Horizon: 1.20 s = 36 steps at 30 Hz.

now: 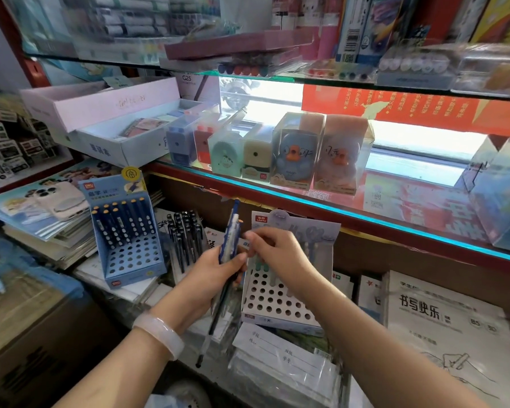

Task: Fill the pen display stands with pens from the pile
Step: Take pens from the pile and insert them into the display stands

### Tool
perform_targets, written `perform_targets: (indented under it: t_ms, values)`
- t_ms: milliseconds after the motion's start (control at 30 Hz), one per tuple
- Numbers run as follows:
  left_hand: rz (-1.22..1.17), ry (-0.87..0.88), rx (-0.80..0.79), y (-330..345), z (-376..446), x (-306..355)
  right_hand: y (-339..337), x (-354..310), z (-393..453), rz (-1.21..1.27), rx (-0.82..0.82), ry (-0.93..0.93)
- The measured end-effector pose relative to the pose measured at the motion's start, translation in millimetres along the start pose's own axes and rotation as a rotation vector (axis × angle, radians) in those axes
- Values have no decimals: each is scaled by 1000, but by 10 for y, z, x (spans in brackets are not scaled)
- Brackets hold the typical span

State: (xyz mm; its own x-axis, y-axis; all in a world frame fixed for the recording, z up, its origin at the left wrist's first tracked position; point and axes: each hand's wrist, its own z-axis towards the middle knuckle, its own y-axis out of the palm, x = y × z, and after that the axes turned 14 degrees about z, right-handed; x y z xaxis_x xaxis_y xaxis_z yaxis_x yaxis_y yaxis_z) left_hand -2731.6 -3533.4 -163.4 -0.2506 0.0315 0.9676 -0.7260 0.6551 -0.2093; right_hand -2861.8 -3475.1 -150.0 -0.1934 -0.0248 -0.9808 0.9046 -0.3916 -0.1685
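Up close from the head camera, we see our left hand (pixel 221 267) gripping a bundle of blue pens (pixel 230 240) upright at centre, while our right hand (pixel 277 254) pinches at the bundle's top just in front of the white display stand (pixel 277 304), whose near holes lie bare and whose far rows hold a few pale pens. Further left we find a blue display stand (pixel 130 240) with dark pens filling its far rows, and between the two stands a cluster of black pens (pixel 186 234) standing upright.
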Motion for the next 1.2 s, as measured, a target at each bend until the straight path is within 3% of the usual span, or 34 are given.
perform_targets:
  t_ms: [100,200,333,433,533,667,833,967,1200]
  values:
    - [-46,7,-3,-6,-18,31,-11,-87,15,65,-117,156]
    - [-73,5,64,-44,0,26,-23,-38,-13,17,-197,172]
    - [-98,-30,128,-44,20,4,7,4,-30,88,-70,122]
    - [-104,-79,8,-47,-17,14,-2,-26,9,146,6,110]
    - [43,-80,-66,-25,-47,20,19,-113,63,115,12,53]
    - [202,-73,16,62,-20,2,140,-154,121,-7,84,-1]
    - [402,-46,116,37,11,-105,146,-151,157,-38,45,106]
    - [465,-35,126,22,47,-132,70,-171,149,109,-15,242]
    - [491,-3,43,39,33,-93,-225,-242,157,226,137,75]
